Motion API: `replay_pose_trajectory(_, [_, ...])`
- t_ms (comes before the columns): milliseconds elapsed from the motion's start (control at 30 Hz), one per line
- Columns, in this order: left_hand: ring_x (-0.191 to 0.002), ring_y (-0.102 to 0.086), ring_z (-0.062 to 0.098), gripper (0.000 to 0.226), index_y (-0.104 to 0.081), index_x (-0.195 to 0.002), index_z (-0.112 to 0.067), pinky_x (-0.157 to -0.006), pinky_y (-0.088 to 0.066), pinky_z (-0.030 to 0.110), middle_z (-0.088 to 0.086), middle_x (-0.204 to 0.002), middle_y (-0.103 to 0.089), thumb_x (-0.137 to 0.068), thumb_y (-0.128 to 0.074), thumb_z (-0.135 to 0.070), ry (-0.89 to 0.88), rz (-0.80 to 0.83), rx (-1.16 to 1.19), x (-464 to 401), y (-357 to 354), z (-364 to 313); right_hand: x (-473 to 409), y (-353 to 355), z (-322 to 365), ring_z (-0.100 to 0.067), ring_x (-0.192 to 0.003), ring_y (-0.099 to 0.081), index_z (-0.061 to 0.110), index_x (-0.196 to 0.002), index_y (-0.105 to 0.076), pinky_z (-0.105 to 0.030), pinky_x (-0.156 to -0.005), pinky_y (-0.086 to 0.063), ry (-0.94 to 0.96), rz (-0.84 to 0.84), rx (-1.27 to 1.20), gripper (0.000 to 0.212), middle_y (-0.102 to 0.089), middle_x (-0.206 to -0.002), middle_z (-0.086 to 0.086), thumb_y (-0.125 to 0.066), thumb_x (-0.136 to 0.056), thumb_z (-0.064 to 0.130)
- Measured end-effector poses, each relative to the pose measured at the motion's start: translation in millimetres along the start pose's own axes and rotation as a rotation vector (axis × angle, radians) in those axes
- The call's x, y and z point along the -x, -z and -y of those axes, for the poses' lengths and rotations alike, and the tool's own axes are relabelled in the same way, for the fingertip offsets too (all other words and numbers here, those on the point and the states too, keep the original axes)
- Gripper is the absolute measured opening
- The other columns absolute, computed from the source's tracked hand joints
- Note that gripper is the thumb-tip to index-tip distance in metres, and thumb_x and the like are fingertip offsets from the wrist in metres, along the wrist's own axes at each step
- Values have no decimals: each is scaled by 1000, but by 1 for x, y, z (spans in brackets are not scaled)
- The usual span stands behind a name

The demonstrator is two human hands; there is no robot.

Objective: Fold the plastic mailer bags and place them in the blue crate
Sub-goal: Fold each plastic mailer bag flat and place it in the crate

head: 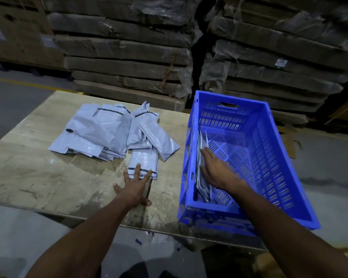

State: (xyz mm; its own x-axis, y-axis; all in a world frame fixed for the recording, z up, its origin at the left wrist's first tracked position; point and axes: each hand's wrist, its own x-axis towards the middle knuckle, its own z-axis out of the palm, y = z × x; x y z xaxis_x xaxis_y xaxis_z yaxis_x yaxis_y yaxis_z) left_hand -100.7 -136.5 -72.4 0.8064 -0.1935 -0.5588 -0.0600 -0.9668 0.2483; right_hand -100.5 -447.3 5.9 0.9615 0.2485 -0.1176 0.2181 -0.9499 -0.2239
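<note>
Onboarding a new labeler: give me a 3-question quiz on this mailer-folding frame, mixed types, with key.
1. True or false: the right hand is inside the blue crate.
2. The left hand touches: A) the loose pile B) a single folded mailer C) the crate rim.
3. Against which crate wall do the stored mailers lean?

Key
1. True; it presses flat on the mailers.
2. B
3. The left wall, nearest the pile.

Dim, bluish light; wide-angle bending, blurred edges.
</note>
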Motion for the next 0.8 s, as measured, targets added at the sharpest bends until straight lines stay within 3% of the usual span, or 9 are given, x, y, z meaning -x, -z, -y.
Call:
replay_pose_trajectory(100, [-151, 26, 48, 121, 8, -160, -51, -112, -15, 80, -5, -164, 39, -81, -84, -49, -3, -16, -6, 2, -2, 1, 3, 2, 2, -42, -140, -39, 5, -157, -20, -55, -106, -42, 0, -3, -52, 60, -13, -166, -16, -38, -107, 35])
replay_pose_trajectory(167, [-152, 26, 47, 118, 7, -161, -49, -112, -14, 79, -4, -164, 39, -83, -82, -52, -9, -38, -9, 4, -6, 3, 6, 6, 5, -39, -141, -40, 4, -155, -26, -52, -108, -40, -34, -71, -93, 58, -23, -163, -18, -40, -107, 34])
replay_pose_trajectory(333, [-155, 21, 41, 109, 3, -165, -31, -117, -14, 72, 3, -166, 36, -88, -68, -63, -46, -161, -41, 8, -25, 20, -1, 36, 24, -43, -106, -63, 2, -133, -54, -47, -80, -49, -107, -448, -51, 36, -61, -128, -21, -57, -100, 15])
replay_pose_trajectory(467, [-158, -7, 40, 89, -21, -163, -16, -118, -30, 60, 13, -173, 7, -96, -57, -62, -100, -354, -98, 17, -34, 43, -22, 59, 60, -41, -86, -68, 3, -116, -64, -45, -65, -54, 53, -594, -1, 24, -69, -108, -17, -64, -93, 10])
replay_pose_trajectory(567, [-151, -31, 41, 76, -41, -153, -14, -109, -43, 57, 16, -170, -21, -93, -66, -54, -120, -427, -140, 20, -31, 68, -46, 64, 105, -40, -84, -67, 4, -108, -66, -46, -66, -55, 149, -598, -10, 22, -70, -105, -15, -55, -94, 18])
replay_pose_trajectory(667, [-133, -53, 45, 66, -59, -134, -9, -95, -52, 57, 22, -154, -47, -84, -77, -49, -140, -460, -188, 14, -28, 95, -77, 50, 146, -42, -91, -65, 4, -111, -65, -48, -73, -53, 146, -468, -5, 24, -68, -108, -17, -53, -97, 20])
replay_pose_trajectory(800, [-138, -47, 46, 64, -57, -135, -11, -102, -46, 60, 24, -155, -45, -95, -42, -58, -157, -512, -213, 3, -25, 126, -101, -10, 174, -40, -101, -61, 7, -110, -59, -43, -78, -48, -41, -270, -11, 21, -63, -112, -16, -48, -98, 20])
